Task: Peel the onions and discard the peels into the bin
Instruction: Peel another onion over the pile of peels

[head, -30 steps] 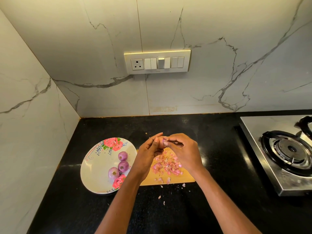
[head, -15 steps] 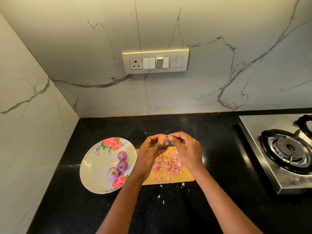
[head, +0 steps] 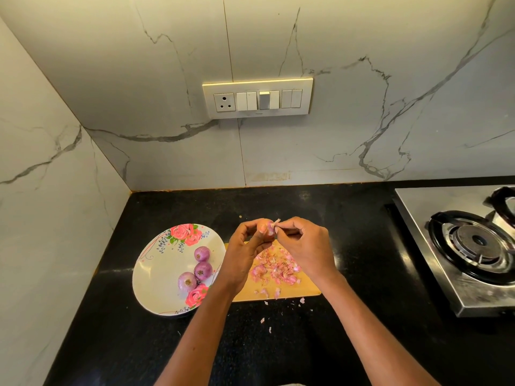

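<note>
Since 1.0 s ago: both hands have lifted slightly above the board; the onion [head: 264, 225] is now more exposed at the fingertips, and a pale flap of peel [head: 276, 222] stands up from its right side. Plate and peel pile unchanged.

Left wall: glossy white marble-look tile with grey veins, meeting the back wall at a corner. Back wall same tile, carrying a cream switch panel [head: 257, 98] with one socket and several rocker switches.

Surface [head: 139, 344]: black, polished, faintly speckled.

Plate [head: 156, 277]: round, white, glossy, pink rose print at far and near rim. Three small round purple onions [head: 196, 270] lie on its right half, touching or nearly so.

Left hand [head: 245, 252]: fingers curled round the held onion, gripping it above the board. The onion looks tan-pink with a purple patch.

Board [head: 308, 288]: light wood, flat, rectangular, just beside the plate. Peel pile [head: 274, 270]: thin pink-white papery flakes heaped on the board; a few stray flakes on the surface in front.

Right hand [head: 305, 246]: thumb and fingers pinch the peel flap at the onion's right side.

Stove [head: 434, 246]: brushed steel top, black round burner grate, at right edge, well apart from the board.
</note>
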Motion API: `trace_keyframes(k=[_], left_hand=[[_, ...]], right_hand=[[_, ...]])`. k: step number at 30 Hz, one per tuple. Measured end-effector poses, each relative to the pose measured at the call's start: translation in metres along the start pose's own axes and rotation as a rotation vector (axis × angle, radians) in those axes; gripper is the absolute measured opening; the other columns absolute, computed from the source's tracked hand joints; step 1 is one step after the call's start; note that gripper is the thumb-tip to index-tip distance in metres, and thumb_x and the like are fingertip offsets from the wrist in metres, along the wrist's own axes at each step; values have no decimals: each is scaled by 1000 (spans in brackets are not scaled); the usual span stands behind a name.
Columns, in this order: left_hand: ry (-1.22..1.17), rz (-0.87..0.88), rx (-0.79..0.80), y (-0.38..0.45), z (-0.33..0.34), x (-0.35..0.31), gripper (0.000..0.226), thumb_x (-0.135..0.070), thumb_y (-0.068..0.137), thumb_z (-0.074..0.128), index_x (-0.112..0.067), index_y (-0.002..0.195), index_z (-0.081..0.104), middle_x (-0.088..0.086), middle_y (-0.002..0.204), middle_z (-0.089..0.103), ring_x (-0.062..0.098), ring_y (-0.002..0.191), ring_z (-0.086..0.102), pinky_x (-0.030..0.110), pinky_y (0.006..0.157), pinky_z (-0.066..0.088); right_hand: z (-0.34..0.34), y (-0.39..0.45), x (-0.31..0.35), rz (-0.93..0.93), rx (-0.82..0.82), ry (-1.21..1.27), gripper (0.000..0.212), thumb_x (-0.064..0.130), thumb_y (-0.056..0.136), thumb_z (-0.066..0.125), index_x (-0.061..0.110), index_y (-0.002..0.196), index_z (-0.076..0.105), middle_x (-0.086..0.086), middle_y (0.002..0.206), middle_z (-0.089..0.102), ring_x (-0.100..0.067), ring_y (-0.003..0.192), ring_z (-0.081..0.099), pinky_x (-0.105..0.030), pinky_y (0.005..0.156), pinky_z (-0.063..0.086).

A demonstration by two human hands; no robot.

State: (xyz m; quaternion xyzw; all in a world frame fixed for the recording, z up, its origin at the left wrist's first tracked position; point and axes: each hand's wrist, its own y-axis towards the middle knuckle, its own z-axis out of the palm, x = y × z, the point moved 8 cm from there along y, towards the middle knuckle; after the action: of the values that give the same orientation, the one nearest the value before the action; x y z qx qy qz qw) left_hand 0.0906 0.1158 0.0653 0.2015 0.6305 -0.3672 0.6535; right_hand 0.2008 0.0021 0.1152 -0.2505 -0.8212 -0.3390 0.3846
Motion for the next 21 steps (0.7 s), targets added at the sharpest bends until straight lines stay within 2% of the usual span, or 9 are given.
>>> trace_keyframes(k=[5,8,12,16,18,21], left_hand=[[-18,3,-2,-4,5,-2,40,-33,92,66,-17,128,60,3,124,68,19,113,68,32,94,57],[-80,-15,23,-7,7,-6,47,-36,88,63,-15,130,60,4,123,70,19,113,69,31,94,57],[-134,-60,87,-9,8,-7,40,-32,94,55,-16,130,62,5,122,72,20,114,69,29,95,56],[-276,-157,50,-6,-5,-1,30,-21,106,45,-14,128,63,8,119,74,22,109,70,28,90,57],[-328,-192,27,-5,-10,2,29,-17,107,43,-11,128,63,10,117,74,23,106,71,29,88,58],[-345,-206,4,-3,-12,4,31,-16,107,43,-10,131,61,14,123,70,30,115,66,31,88,59]], right_hand=[[0,-2,0,82,-34,33,8,17,87,79,17,95,77,17,82,69,3,83,68,-6,69,51],[2,-2,-4,148,-25,81,10,24,86,80,21,95,75,17,83,71,3,82,68,-8,69,52],[1,-2,-13,240,-36,128,9,24,87,79,26,93,74,15,85,72,4,83,67,-11,71,54],[-11,2,-29,311,-90,136,11,20,90,75,30,94,71,16,86,72,3,84,68,-16,72,57],[-11,5,-33,299,-52,130,9,21,92,74,26,100,72,13,88,73,0,84,70,-18,74,58],[0,5,-28,236,85,91,16,15,95,70,25,107,73,16,94,73,3,87,70,-15,77,56]])
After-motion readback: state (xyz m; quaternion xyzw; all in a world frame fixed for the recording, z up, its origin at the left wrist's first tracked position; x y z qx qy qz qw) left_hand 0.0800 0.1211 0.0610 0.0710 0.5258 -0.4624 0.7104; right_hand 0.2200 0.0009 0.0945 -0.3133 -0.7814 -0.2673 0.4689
